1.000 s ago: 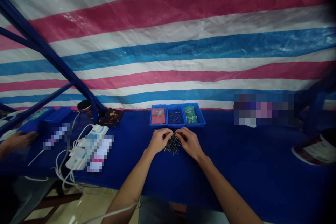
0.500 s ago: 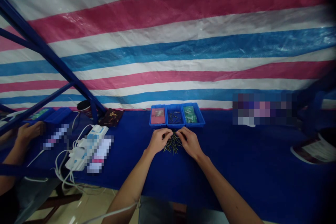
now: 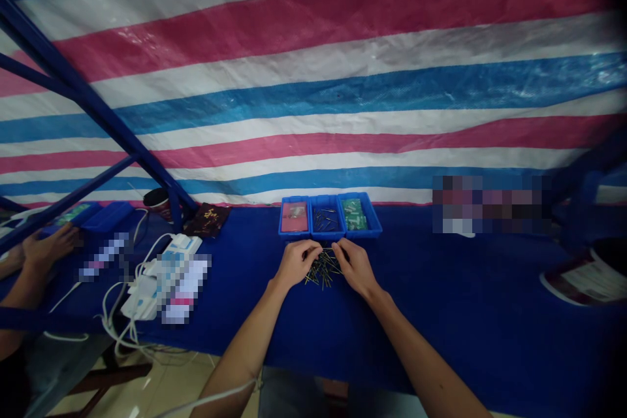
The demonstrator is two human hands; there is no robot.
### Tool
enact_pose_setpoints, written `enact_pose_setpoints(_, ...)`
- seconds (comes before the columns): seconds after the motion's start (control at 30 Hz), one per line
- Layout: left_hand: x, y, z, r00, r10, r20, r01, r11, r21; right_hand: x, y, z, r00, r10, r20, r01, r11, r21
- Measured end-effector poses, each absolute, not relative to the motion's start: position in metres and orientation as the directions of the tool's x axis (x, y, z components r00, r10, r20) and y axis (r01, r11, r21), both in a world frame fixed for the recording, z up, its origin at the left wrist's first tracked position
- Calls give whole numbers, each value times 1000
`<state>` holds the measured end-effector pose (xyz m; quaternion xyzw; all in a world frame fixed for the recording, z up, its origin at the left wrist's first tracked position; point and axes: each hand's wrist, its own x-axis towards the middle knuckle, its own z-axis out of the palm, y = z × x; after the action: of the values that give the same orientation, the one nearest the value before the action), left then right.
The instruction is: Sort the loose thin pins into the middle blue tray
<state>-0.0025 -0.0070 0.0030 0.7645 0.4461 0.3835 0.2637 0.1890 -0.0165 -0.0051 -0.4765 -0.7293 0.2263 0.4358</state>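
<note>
My left hand (image 3: 296, 264) and my right hand (image 3: 353, 266) are close together above the blue table, fingers pinched. A thin light rod (image 3: 327, 248) spans the short gap between the fingertips, one end at each hand. Just below lies a loose pile of thin dark and brass-coloured rods (image 3: 322, 270), pointing in many directions; their exact kind is too small to tell. Behind the hands stand three joined blue bins. The left bin (image 3: 294, 232) holds a pink piece, the middle bin (image 3: 327, 235) several thin rods, the right bin (image 3: 371, 230) green-and-white packets.
On the left are a white power strip (image 3: 183, 243) with tangled cables, a dark brown packet (image 3: 209, 219) and a dark cup (image 3: 157, 199). A co-worker's hand (image 3: 51, 245) is at the far left. A round tub (image 3: 585, 274) lies at the right. Striped sheeting (image 3: 313, 104) hangs behind.
My right hand has shifted slightly right, widening the gap between the fingertips. My left hand stays almost in place. The co-worker's hand has moved a little.
</note>
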Motion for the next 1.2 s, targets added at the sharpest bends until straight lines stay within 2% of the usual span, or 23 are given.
enact_pose_setpoints(0.33, -3, -7, 2, 300, 887, 352, 471, -459, 753, 190, -17, -4, -164, 905, 393, 490, 420, -764)
enact_pose_setpoints(0.57, -3, -7, 6, 289, 895, 339, 465, -440, 768, 189, -19, -4, -132, 916, 378, 426, 397, -813)
enact_pose_setpoints(1.2, -3, -8, 8, 285, 896, 341, 475, -441, 762, 190, -17, -4, -148, 892, 428, 440, 447, -779)
